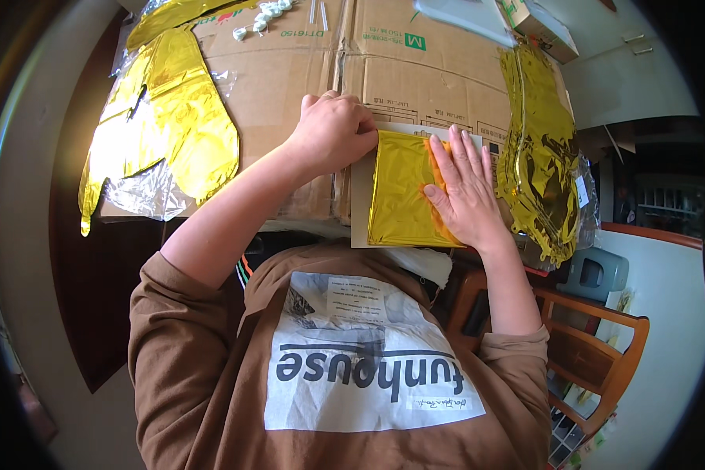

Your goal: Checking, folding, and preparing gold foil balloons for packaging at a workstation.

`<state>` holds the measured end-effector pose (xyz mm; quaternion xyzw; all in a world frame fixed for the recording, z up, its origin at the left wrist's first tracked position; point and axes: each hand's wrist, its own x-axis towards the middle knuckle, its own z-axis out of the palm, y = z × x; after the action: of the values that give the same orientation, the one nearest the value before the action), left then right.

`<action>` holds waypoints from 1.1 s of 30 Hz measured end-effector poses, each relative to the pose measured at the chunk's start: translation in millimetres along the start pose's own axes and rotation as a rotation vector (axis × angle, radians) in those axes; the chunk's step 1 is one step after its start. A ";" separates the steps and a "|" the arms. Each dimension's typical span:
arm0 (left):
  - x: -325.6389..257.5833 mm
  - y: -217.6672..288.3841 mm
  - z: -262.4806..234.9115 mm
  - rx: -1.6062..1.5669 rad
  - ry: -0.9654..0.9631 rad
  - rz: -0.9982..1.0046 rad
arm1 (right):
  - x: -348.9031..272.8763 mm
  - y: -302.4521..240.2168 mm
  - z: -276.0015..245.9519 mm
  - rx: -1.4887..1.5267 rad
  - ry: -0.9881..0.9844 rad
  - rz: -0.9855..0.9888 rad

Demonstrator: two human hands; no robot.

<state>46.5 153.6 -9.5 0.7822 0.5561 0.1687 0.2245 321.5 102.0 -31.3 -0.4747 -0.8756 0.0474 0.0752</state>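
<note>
A folded gold foil piece (402, 196), squared off and slightly creased, lies on a grey card sheet (360, 211) at the near edge of the cardboard. My left hand (333, 133) is closed, thumb and fingers pinching the foil's far left corner. Flat across the foil's right side rests my right hand (466, 188), its fingers stretched out. Something fuzzy and orange (438, 168), perhaps a cloth, shows from under the right palm and along its left edge; most of it is hidden.
Flattened cardboard (282, 70) covers the table. Large gold foil shapes (168, 102) spread at left, with clear plastic (153, 192) beneath. More gold foil (536, 149) is piled at right. Small white pieces (262, 14) lie at the far side. A wooden chair (587, 356) stands at right.
</note>
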 end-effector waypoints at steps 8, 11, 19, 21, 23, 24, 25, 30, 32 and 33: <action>6.1 9.0 -12.3 -0.085 -0.172 -0.175 | 0.5 -2.9 -1.7 -0.012 0.002 -0.012; 8.8 9.5 -15.1 -0.111 -0.206 -0.181 | -0.1 -3.5 -2.6 -0.012 0.005 -0.008; -6.3 -5.8 0.8 -0.084 0.057 0.137 | 0.2 -2.3 -0.7 -0.005 0.023 -0.024; -6.0 -5.6 -0.5 -0.130 0.028 0.136 | -0.7 -2.3 -1.1 -0.006 0.025 -0.021; -5.2 -3.8 -4.5 -0.187 -0.028 0.085 | -0.9 -2.5 -1.0 -0.002 0.029 -0.021; -4.2 -2.3 -8.5 -0.221 -0.070 0.035 | -0.4 -2.7 -1.1 -0.005 0.026 -0.020; -2.9 -0.2 -13.4 -0.256 -0.111 -0.015 | 0.2 -2.9 -1.5 -0.007 0.024 -0.018; 7.6 18.3 -30.1 -0.174 -0.308 -0.205 | 0.3 -4.1 -2.1 -0.012 0.016 -0.005; 8.0 17.0 -26.5 -0.140 -0.268 -0.150 | 0.0 -4.1 -2.1 -0.011 0.016 -0.003; 8.3 12.7 -21.0 -0.150 -0.236 -0.136 | 0.0 -4.1 -2.4 -0.008 0.020 -0.008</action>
<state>48.5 161.3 15.1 0.7382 0.5634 0.1008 0.3570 318.5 99.8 -28.4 -0.4720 -0.8769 0.0388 0.0824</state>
